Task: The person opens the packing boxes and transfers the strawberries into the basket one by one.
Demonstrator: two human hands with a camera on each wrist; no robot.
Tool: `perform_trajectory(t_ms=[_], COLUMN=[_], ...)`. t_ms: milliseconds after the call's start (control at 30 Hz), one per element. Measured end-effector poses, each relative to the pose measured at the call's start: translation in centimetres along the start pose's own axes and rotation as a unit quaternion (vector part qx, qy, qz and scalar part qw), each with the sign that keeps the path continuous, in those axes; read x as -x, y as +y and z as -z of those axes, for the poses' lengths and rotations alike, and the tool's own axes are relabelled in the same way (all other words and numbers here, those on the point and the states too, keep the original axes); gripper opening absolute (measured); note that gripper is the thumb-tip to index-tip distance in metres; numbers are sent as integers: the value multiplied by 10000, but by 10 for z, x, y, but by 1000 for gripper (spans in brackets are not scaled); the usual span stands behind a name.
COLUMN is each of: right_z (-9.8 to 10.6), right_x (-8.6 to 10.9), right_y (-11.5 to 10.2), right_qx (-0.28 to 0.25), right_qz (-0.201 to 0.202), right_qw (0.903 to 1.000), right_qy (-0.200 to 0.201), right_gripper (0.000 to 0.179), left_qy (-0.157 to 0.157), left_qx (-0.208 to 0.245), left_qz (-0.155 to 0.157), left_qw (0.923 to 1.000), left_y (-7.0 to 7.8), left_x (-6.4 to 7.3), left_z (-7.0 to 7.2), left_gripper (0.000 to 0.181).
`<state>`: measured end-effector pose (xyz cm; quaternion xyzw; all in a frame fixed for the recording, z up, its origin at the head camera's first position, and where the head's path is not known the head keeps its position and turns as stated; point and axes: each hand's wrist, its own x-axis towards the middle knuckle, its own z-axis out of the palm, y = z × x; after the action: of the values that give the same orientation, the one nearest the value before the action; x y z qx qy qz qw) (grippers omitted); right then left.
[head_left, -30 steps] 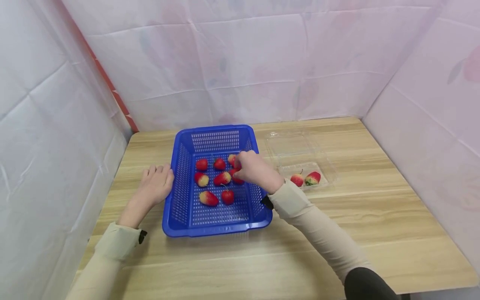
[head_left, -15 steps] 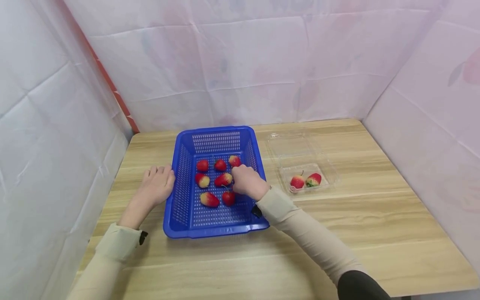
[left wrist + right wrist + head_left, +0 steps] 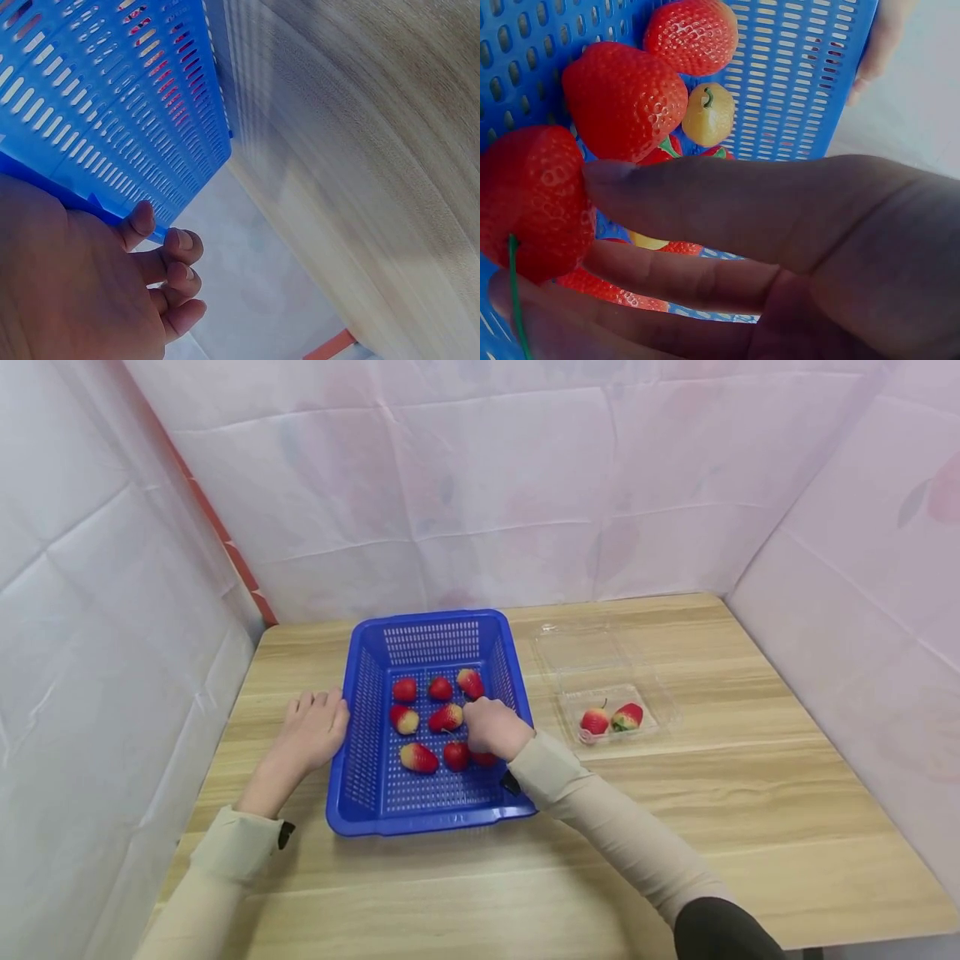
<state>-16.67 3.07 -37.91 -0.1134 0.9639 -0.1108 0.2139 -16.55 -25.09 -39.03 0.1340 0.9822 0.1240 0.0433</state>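
At the left side of a blue plastic basket [image 3: 431, 820], my left hand [image 3: 317, 727] holds the rim. Its fingers [image 3: 180, 279] are curled beside the outer wall, and the thumb is hidden in the left wrist view. My right hand [image 3: 495, 728] reaches into the basket and pinches a red strawberry [image 3: 536, 199] with a green stem between thumb and fingers. Several other red and pale-yellow strawberries lie on the basket floor, including a front-left strawberry [image 3: 418, 758] and a back-right strawberry [image 3: 470, 683]. The pinched strawberry is partly covered by the hand in the head view.
A clear plastic clamshell box [image 3: 573, 652] stands open to the right of the basket, with two strawberries [image 3: 627, 717] in its front part. Everything sits on a wood-grain table [image 3: 720, 760]. Pale cloth walls [image 3: 510, 485] enclose the back and sides.
My right hand has moved a strawberry from the right of the middle row toward the front, beside the stemmed one. My left hand has stayed at the rim.
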Motion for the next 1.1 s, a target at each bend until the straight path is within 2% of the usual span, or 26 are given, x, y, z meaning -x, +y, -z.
perform_trajectory(t_ms=[267, 467, 700, 900, 1100], right_z=[-2, 0, 5, 19, 43], right_x=[-3, -2, 0, 6, 18], right_y=[1, 1, 1, 2, 10], right_qx=[31, 38, 37, -136, -715], right_qz=[190, 180, 257, 398, 674], right_qw=[9997, 9996, 9989, 9979, 9935], right_qy=[160, 226, 382, 492, 568], right_gripper=[19, 19, 11, 4, 18], left_qy=[1, 26, 15, 16, 34], left_qx=[-36, -67, -94, -90, -50], left_qz=[25, 31, 35, 30, 12], left_qw=[10000, 10000, 9999, 10000, 10000], left_y=[0, 2, 2, 3, 3], left_x=[0, 1, 0, 0, 0], left_z=[0, 1, 2, 2, 2], left_gripper=[40, 39, 40, 39, 39])
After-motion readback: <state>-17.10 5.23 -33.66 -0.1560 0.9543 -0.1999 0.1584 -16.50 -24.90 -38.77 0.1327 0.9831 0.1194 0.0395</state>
